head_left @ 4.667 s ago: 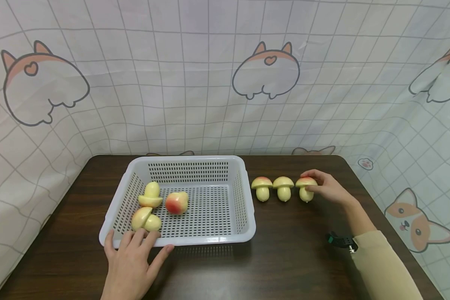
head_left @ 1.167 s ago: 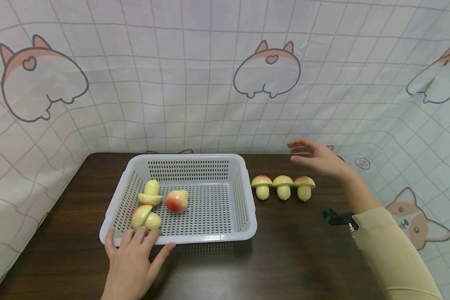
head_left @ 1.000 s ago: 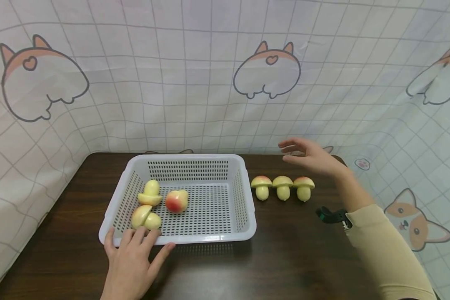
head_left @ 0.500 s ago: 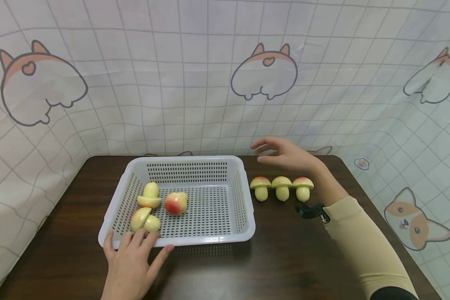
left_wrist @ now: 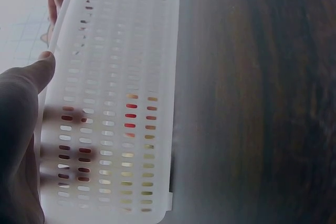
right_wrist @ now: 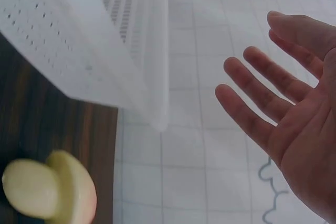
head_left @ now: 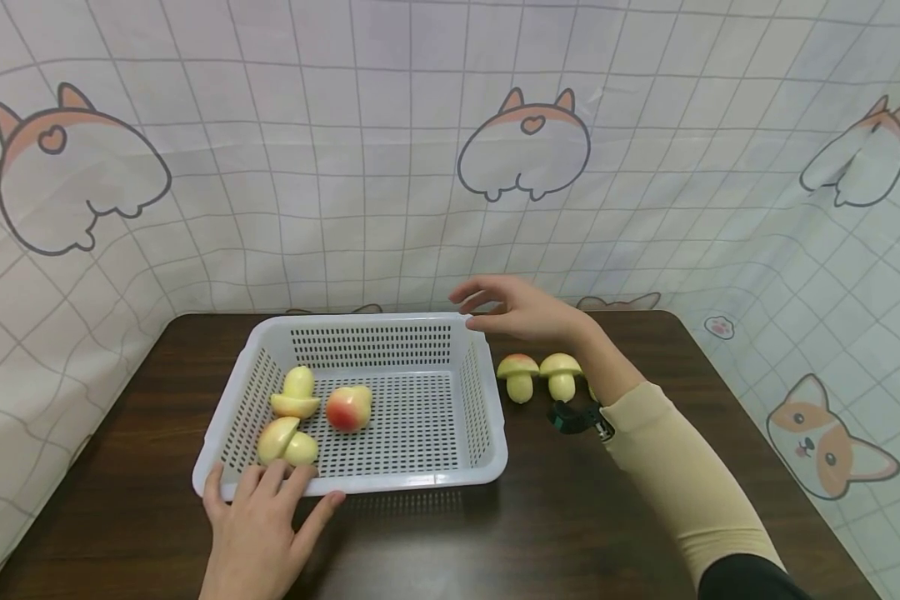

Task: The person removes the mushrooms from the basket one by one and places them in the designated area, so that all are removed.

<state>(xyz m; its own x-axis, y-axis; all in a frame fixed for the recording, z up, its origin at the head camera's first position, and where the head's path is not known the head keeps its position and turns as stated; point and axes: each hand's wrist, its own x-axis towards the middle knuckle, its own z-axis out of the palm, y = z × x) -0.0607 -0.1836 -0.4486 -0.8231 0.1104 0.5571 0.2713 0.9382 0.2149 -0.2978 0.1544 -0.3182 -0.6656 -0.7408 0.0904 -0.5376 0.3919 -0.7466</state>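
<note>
A white perforated plastic basket point(head_left: 450, 480) stands on the dark table. My left hand point(head_left: 258, 533) grips its front rim, fingers over the inside and thumb point(left_wrist: 42, 72) outside. Inside lie three toy mushrooms: one stem-up point(head_left: 297, 383), one on its side point(head_left: 277, 440), and one showing its red cap point(head_left: 348, 410). My right hand point(head_left: 525, 312), fingers spread and holding nothing, hovers by the basket's back right corner. To the basket's right, two upright-pointing mushrooms show, a red-tinged one point(head_left: 518, 367) and a yellow one point(head_left: 561, 367); a third is mostly hidden by my right forearm.
A dark wood table point(head_left: 570, 517) lies under everything. Behind and at both sides hangs a white gridded cloth point(head_left: 390, 208) with corgi drawings, close to the table's back edge. A black strap-like device point(head_left: 573, 418) hangs below my right wrist.
My right hand let go of the rightmost mushroom, which now stands nearer the other two, then rose and travelled left to the basket's back right corner. The left hand stays on the rim.
</note>
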